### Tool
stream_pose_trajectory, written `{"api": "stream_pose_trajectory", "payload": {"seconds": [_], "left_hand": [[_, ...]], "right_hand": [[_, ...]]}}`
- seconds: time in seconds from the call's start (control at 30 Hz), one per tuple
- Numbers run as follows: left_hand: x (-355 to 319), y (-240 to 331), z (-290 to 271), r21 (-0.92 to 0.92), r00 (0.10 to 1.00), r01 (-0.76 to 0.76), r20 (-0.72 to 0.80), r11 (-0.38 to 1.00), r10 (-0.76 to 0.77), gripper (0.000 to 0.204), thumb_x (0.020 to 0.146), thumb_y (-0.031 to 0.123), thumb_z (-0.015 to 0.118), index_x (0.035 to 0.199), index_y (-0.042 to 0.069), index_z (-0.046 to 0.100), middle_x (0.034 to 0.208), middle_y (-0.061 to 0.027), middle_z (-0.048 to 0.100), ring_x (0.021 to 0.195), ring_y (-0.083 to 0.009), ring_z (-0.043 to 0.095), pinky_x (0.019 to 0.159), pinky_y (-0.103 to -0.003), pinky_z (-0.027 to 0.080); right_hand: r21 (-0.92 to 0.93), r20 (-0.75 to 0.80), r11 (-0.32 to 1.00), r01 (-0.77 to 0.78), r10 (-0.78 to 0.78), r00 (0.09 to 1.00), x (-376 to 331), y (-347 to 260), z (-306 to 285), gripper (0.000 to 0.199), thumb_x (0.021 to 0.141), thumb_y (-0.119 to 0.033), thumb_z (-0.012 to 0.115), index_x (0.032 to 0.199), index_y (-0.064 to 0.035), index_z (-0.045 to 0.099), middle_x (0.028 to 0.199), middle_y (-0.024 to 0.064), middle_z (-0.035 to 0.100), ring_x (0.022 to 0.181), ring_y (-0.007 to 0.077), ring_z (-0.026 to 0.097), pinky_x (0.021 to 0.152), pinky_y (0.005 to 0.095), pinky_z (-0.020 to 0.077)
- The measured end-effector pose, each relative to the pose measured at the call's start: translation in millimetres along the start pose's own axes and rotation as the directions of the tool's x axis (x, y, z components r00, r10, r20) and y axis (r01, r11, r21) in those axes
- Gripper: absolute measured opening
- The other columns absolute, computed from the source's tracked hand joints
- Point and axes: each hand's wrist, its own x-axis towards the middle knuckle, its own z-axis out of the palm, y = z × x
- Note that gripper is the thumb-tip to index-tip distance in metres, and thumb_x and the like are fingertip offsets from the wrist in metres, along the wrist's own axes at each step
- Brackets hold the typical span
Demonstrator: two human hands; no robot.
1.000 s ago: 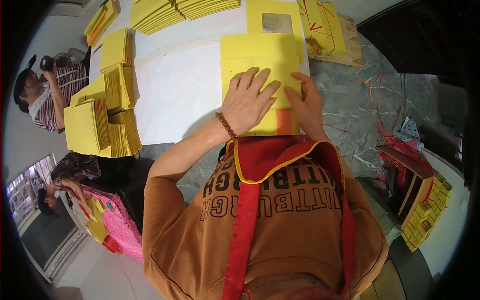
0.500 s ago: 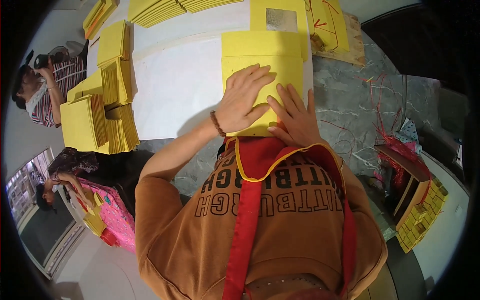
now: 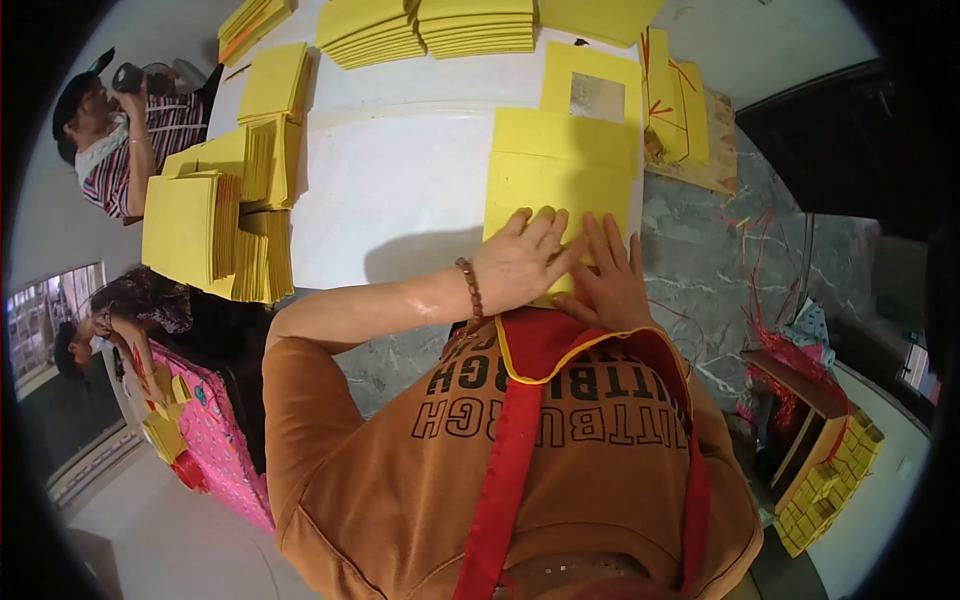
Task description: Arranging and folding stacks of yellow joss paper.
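A yellow paper sheet (image 3: 555, 185) with a crease across its far part lies at the near right of the white table (image 3: 390, 190). My left hand (image 3: 525, 258), a beaded bracelet at its wrist, rests on the sheet's near part with its fingers spread and slightly bent. Beside it, my right hand (image 3: 610, 280) lies over the near right edge, fingers stretched out. Both palms face down, and neither hand grasps anything that shows. Just beyond, partly under the sheet, lies another yellow paper with a silver-grey rectangle (image 3: 598, 97).
Stacks of folded yellow paper stand along the table's left side (image 3: 190, 225) and far edge (image 3: 475, 25). Yellow bundles with red cords (image 3: 685, 110) lie on a wooden board at right. Red strings (image 3: 800, 385) hang near a box. Two people sit at left, one by a pink-covered table (image 3: 215, 430).
Both hands have drawn nearer to my body over the sheet, the left one's fingers more bent and now close to the right hand. The whole view has shifted slightly.
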Motion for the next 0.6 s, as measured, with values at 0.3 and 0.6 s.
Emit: {"api": "stream_pose_trajectory", "payload": {"seconds": [0.3,0.6], "left_hand": [[16,-36,-13,-0.193,0.993,0.105,-0.023,0.976,-0.112,0.049,0.068,0.005,0.055,0.116,-0.003,0.051,0.106,-0.0134,0.056,0.098,-0.0275,0.051,0.078,-0.035,0.043],[-54,-121,8,0.007,0.853,0.312,-0.441,0.95,-0.277,0.053,0.066,-0.003,0.054,0.119,0.004,0.052,0.11,-0.0112,0.057,0.097,-0.0291,0.051,0.082,-0.037,0.041]], "right_hand": [[0.199,-0.468,0.98,-0.008,0.102,0.878,4,9,10,0.075,0.068,-0.029,0.074,0.131,-0.0103,0.037,0.141,0.0242,0.023,0.131,0.0418,0.024,0.099,0.0612,0.0201],[0.339,-0.184,0.939,-0.057,0.126,0.975,6,9,-2,0.075,0.069,-0.026,0.07,0.132,-0.0087,0.035,0.142,0.0151,0.028,0.13,0.0336,0.028,0.098,0.0604,0.023]]}}
